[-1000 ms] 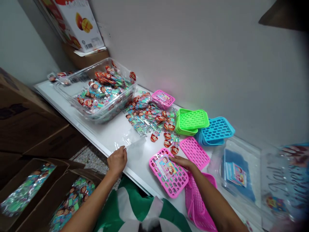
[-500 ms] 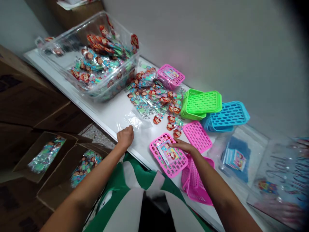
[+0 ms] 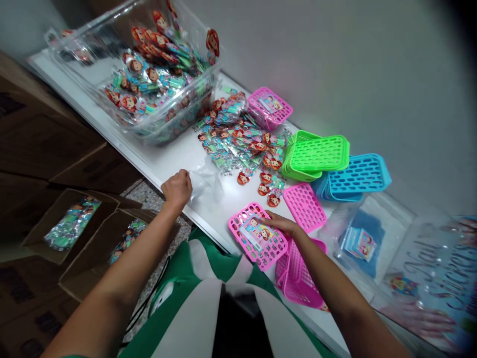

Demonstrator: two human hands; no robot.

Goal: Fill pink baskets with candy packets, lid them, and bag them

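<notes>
Left hand (image 3: 178, 190) was balled up tight on some crinkly clear plastic bag (image 3: 205, 183), right hand (image 3: 281, 222) clamped on the bright pink rectangular plastic basket with a holey lid (image 3: 257, 237), near the long white table (image 3: 158, 156)'s front edge, beside an open pink plastic basket (image 3: 301, 284).

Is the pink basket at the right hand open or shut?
It looks shut: the pink lid covers its top, with a printed card lying on it.

held lid (image 3: 275, 242): pink, oval-holed | basket stack (image 3: 319, 153): lime green | table (image 3: 164, 160): white
</notes>
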